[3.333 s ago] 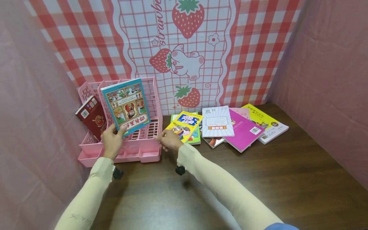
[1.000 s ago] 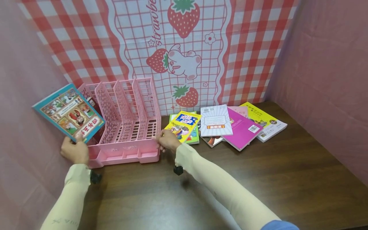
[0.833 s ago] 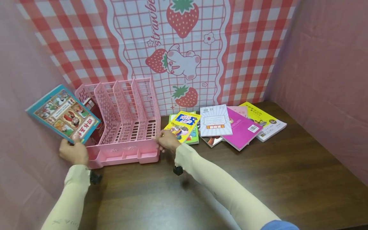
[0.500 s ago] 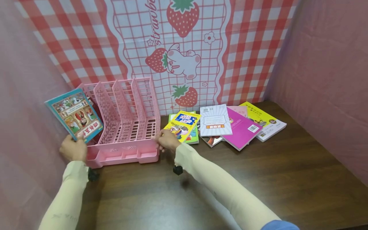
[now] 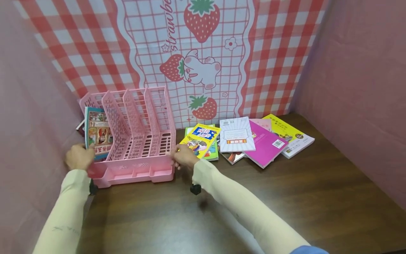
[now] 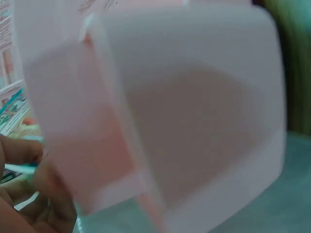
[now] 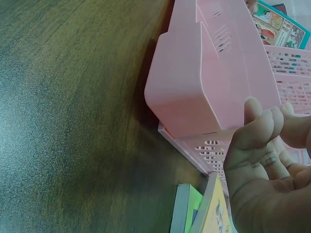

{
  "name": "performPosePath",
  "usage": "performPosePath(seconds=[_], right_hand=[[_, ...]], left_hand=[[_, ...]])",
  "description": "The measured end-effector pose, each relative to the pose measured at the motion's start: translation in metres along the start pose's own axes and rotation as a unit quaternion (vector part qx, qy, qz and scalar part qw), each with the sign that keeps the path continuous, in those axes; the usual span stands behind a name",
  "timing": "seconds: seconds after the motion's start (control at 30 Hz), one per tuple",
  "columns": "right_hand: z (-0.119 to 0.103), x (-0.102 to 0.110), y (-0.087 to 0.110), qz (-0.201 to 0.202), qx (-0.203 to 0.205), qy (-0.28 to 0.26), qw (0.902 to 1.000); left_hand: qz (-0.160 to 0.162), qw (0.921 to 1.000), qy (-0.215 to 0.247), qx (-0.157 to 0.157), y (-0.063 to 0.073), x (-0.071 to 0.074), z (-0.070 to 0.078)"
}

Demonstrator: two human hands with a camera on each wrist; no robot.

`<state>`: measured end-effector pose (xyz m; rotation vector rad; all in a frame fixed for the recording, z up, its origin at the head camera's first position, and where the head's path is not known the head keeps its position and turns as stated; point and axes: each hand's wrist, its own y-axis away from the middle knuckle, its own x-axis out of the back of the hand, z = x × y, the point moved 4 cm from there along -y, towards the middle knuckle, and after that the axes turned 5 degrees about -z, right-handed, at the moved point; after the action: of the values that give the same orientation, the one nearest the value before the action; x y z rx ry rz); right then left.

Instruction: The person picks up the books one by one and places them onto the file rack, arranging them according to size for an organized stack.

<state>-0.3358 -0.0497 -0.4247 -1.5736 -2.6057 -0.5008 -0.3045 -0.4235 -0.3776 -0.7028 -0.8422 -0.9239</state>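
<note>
While left grip [image 5: 80, 157] clasps blue-edged book [image 5: 100, 128], right grip [image 5: 184, 156] pinching pink rack [image 5: 134, 164], brown table [image 5: 285, 197], checked backdrop [image 5: 272, 63], pink drapes [image 5: 355, 81]

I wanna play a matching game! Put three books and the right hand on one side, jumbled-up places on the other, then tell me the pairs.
1. Teal-bordered paper picture book
2. Yellow rectangular paper book with a blue title patch
3. White rectangular paper book with a barcode
4. Bare right hand

A. Overlapping the magenta book
B. At the pink plastic rack's front right corner
C. Held by the left hand, in the leftmost slot
D. Lying over a green book

Pairs: 1-C, 2-D, 3-A, 4-B
</note>
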Motion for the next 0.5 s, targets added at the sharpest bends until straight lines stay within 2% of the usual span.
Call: performPosePath(seconds=[0.1, 0.17, 0.23, 0.37, 0.5], right_hand=[[-0.001, 0.003, 0.0, 0.002, 0.0, -0.001, 1.0], [-0.001, 0.004, 0.001, 0.004, 0.002, -0.006, 1.0], [-0.002, 0.004, 0.001, 0.005, 0.005, -0.01, 0.9999], [-0.003, 0.002, 0.001, 0.003, 0.007, -0.006, 1.0], [-0.001, 0.0, 0.002, 0.001, 0.001, 0.006, 1.0]], left_hand=[[0.0, 0.9983, -0.018, -0.055, -0.005, 0.005, 0.008], [0.005, 0.9972, -0.021, -0.071, -0.005, 0.007, 0.012], [0.006, 0.9981, -0.012, -0.061, -0.004, 0.006, 0.012], [0.021, 0.999, 0.038, -0.014, 0.002, 0.001, 0.008], [0.033, 0.9971, 0.069, 0.004, 0.006, -0.003, 0.009]])
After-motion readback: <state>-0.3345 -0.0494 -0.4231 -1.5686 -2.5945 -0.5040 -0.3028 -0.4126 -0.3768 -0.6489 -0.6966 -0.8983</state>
